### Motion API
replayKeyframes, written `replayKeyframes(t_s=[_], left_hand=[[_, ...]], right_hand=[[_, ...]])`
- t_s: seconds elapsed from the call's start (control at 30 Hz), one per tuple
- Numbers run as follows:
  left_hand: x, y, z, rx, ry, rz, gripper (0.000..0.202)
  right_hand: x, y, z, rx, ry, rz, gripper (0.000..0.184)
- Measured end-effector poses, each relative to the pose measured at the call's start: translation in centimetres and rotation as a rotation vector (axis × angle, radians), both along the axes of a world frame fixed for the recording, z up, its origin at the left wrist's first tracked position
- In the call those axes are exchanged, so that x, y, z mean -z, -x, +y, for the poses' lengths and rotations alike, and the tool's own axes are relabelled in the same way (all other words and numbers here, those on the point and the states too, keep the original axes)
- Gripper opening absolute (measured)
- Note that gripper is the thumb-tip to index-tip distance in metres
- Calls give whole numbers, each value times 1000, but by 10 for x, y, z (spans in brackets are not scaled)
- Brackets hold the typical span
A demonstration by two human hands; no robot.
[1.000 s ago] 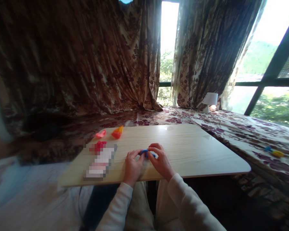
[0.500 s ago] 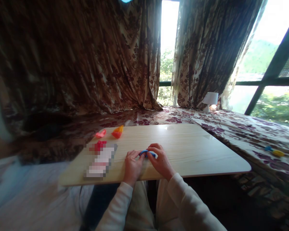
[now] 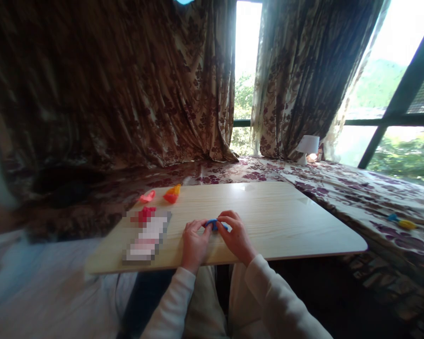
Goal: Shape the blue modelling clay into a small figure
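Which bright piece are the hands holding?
The curved blue piece, pinched between left hand and right hand. The coral piece, crumpled magenta piece and orange-and-yellow piece lie untouched on the pale wood-grained table.

You look out from your own head, facing forward and down along your sleeves point(image 3: 279, 292). Your left hand point(image 3: 195, 242) and right hand point(image 3: 237, 234) show near, below the centre, over the table point(image 3: 286, 221); the wide view reaches back to the curtains point(image 3: 183, 94).
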State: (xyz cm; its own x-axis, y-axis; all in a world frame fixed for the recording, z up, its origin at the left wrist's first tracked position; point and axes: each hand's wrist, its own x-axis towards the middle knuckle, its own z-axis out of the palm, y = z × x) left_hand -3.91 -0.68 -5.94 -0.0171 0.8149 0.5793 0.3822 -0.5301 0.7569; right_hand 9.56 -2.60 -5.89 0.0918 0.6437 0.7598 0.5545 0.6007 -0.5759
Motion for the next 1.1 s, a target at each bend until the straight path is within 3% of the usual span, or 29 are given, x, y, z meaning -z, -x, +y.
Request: replayKeyframes(t_s=[0.4, 0.7, 1.1], left_hand=[[2, -1, -1, 11, 103, -54, 16], [-1, -1, -1, 15, 6, 54, 12], [3, -1, 0, -14, 88, -73, 19]], right_hand=[[-3, 0, -2, -2, 48, -18, 8], [-2, 1, -2, -4, 26, -9, 10], [-2, 0, -2, -5, 64, -50, 10]])
